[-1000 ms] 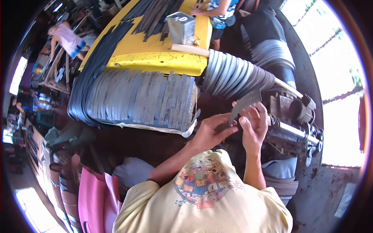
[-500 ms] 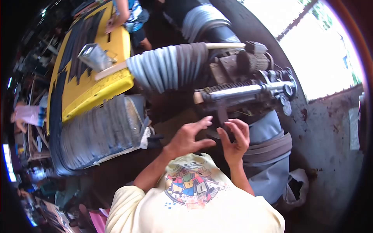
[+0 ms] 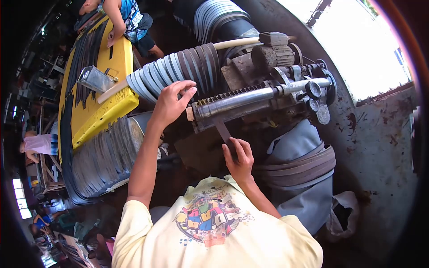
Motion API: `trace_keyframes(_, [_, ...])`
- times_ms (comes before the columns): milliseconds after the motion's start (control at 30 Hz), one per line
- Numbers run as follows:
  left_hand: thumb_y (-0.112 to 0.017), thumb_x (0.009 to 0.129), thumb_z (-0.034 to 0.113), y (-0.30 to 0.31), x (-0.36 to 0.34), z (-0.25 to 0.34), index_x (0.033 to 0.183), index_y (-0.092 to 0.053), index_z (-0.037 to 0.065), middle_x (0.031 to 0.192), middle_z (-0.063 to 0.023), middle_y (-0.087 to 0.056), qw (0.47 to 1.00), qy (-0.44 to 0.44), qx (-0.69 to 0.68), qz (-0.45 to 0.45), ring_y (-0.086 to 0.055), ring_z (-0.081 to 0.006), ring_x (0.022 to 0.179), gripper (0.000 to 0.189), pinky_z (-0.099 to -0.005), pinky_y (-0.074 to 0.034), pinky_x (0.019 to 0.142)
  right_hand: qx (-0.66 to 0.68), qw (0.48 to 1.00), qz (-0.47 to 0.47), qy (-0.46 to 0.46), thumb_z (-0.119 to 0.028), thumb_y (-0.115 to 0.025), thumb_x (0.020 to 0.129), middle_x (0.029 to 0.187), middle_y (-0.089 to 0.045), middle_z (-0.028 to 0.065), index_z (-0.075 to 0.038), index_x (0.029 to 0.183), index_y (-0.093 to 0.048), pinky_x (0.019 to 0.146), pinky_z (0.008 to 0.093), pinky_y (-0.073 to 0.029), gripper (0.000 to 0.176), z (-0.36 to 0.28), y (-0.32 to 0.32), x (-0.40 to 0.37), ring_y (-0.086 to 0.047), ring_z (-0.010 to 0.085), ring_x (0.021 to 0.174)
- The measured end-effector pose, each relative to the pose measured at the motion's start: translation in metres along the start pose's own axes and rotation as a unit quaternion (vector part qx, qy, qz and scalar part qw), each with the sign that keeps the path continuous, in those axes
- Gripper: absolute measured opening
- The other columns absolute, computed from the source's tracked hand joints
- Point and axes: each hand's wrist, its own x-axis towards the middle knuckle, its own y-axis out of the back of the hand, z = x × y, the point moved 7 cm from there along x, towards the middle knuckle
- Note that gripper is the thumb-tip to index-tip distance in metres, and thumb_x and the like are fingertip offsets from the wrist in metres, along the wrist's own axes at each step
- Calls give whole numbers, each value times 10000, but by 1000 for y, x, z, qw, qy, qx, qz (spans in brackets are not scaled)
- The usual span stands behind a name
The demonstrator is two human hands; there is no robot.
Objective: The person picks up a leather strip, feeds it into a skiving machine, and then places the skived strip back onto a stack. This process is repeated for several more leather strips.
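My right hand [image 3: 240,160] pinches the lower end of a dark brown strip [image 3: 222,131], which comes down from the machine's long metal roller [image 3: 237,102]. My left hand [image 3: 172,103] is raised beside the roller's wooden end block [image 3: 190,113]. Its fingers are bent, with a gap to the thumb, and nothing shows between them. Just beyond that hand, a bundle of looped grey and brown strips [image 3: 154,72] hangs on a wooden pole [image 3: 114,90].
A motor [image 3: 273,54] sits behind the roller. Right of me stands a grey wrapped roll [image 3: 304,196] with brown bands around it. At left are a yellow table [image 3: 114,100], a metal can [image 3: 94,79] and a stack of grey strips [image 3: 105,156]. A person [image 3: 134,27] leans at the table.
My left hand has moved up and left, from near my right hand to beside the hanging loops. My right hand has shifted left and now grips the brown strip. The view has shifted somewhat.
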Motion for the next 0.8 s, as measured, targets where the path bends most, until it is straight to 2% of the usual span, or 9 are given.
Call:
trace_keyframes(67, [-640, 951, 260, -10, 12, -5, 1117, -695, 13, 1009, -160, -716, 999, 23, 10, -22, -692, -241, 845, 303, -355, -533, 789, -2, 1000, 2, -5, -39, -784, 811, 979, -641, 162, 21, 1100, -668, 678, 355, -556, 317, 4, -6, 4, -663, 297, 821])
trace_keyframes(133, [-664, 940, 236, -25, 19, -18, 1111, -694, -1, 983, -121, -723, 995, 73, 3, -73, -661, -179, 816, 293, -313, -524, 790, 13, 1000, -8, 1, -54, -780, 820, 987, -644, 161, 18, 1104, -663, 680, 355, -558, 315, 6, -13, 10, -663, 300, 819])
trace_keyframes(333, [-610, 959, 333, -51, 35, -40, 1128, -699, 5, 1021, -175, -721, 986, 54, 51, -151, -694, -254, 904, 380, -368, -526, 848, 7, 1000, -27, -5, -124, -767, 848, 1050, -645, 191, 15, 1155, -629, 721, 387, -570, 364, 14, -37, 22, -675, 346, 878])
trace_keyframes(433, [-606, 949, 405, -67, 37, -54, 1120, -708, 8, 1027, -182, -715, 957, 111, 85, -255, -689, -302, 962, 444, -397, -510, 903, -4, 999, -43, -12, -153, -758, 860, 1079, -642, 201, 17, 1186, -606, 742, 403, -573, 398, 16, -43, 25, -676, 367, 903])
trace_keyframes(533, [-611, 942, 352, -74, 40, -63, 1071, -721, 12, 968, -205, -724, 943, 127, 82, -297, -702, -323, 931, 379, -404, -527, 865, -4, 998, -57, -24, -158, -750, 867, 1091, -640, 206, 20, 1198, -595, 753, 412, -574, 406, 19, -45, 22, -675, 375, 919])
trace_keyframes(667, [-660, 916, 336, -66, 49, -65, 1052, -724, 21, 993, -175, -701, 966, 88, 52, -236, -673, -301, 995, 349, -385, -513, 872, 10, 998, -63, -28, -146, -742, 872, 1089, -636, 206, 25, 1199, -591, 746, 404, -571, 399, 25, -47, 20, -675, 359, 897])
trace_keyframes(700, [-675, 901, 301, -57, 54, -54, 1033, -725, 25, 962, -166, -692, 979, 38, 92, -176, -673, -297, 971, 310, -385, -515, 859, 9, 998, -63, -29, -146, -742, 872, 1089, -636, 206, 25, 1199, -591, 746, 404, -571, 399, 26, -47, 20, -675, 359, 897])
trace_keyframes(733, [-690, 885, 266, -47, 57, -43, 1014, -727, 29, 931, -157, -683, 985, -12, 131, -114, -673, -292, 948, 272, -386, -516, 846, 15, 997, -67, -39, -133, -752, 864, 1083, -640, 192, 27, 1191, -600, 751, 384, -569, 394, 27, -47, 20, -686, 321, 885])
trace_keyframes(800, [-700, 876, 217, -41, 58, -33, 977, -733, 37, 903, -130, -670, 986, -32, 145, -82, -664, -304, 908, 209, -402, -515, 831, 21, 996, -72, -49, -120, -762, 856, 1076, -643, 178, 28, 1183, -610, 756, 363, -566, 390, 28, -48, 21, -696, 283, 873])
